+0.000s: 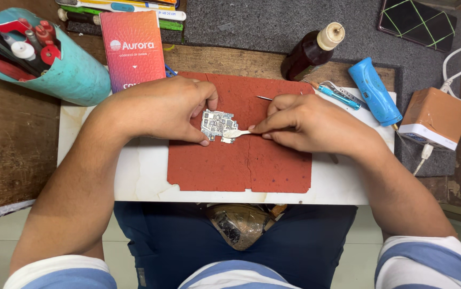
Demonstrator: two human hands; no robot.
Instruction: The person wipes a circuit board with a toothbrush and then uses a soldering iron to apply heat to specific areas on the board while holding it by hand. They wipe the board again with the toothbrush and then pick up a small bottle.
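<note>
- A small circuit board (pixel 218 125), silvery with dark chips, lies flat on a red work mat (pixel 241 160), directly between the two hands and touching both.
- The left hand (pixel 163 109) curls over the board's left edge, thumb and fingertips narrowed to pinch it and pin it against the mat.
- The right hand (pixel 308 126) holds a thin pale tool (pixel 237 133) in a closed fingertip grip; the tool's flat tip rests on the board's lower right corner.
- The tool's long axis runs nearly level from the right hand leftward to the board, so the board lies just left of the right fingertips and just right of the left thumb. The left hand is the nearer, already on the board itself.
- A thin metal probe (pixel 265 98) lies on the mat just beyond the right hand.
- Beyond the right hand stand a brown bottle (pixel 312 51), a blue handled tool (pixel 374 91) and an orange and white box (pixel 435 119) with white cables.
- Beyond the left hand lie a pink booklet (pixel 132 49) and a teal pouch of tools (pixel 43 56).
- The mat sits on a white slab (pixel 134 176) above the person's lap.
</note>
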